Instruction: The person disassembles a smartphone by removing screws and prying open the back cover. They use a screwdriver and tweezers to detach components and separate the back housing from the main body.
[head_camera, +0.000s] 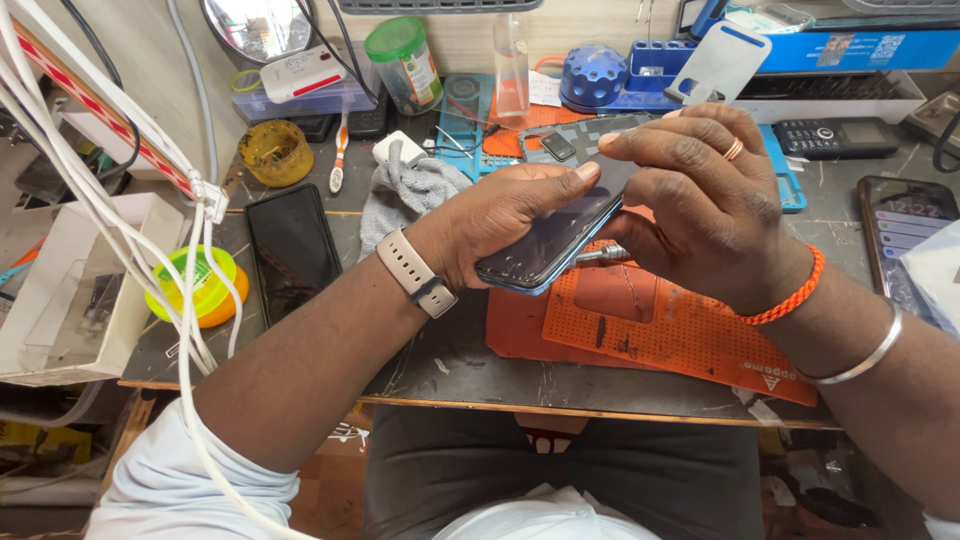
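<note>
Both hands on a blue smartphone (545, 245), held tilted, dark screen up, above the orange perforated mat (680, 330) at the middle of the tabletop (450, 365). Left hand (495, 225) wrapped around the phone's lower end from below, thumb stretched along the upper edge; pale watch (415, 273) on that wrist. Right hand (695, 195) gripping the far end from above, fingers curled over the top edge, thumb underneath; ring on one finger, orange cord bracelet (790, 295) and metal bangle (865, 355) on the wrist. Small metal tool tip (600, 255) showing just under the phone, between the hands; cannot tell which hand holds it.

Around: second black phone (292, 250) lying flat to the left, grey cloth (405, 190) just beyond the left hand, yellow-green tape roll (200, 285) at the left edge. Toothbrush (340, 150) and small amber dish (275, 150) further back. Keypad phone (835, 137) at far right, another lit phone (900, 240) near the right edge. White cables (110, 190) hanging across the left side.
</note>
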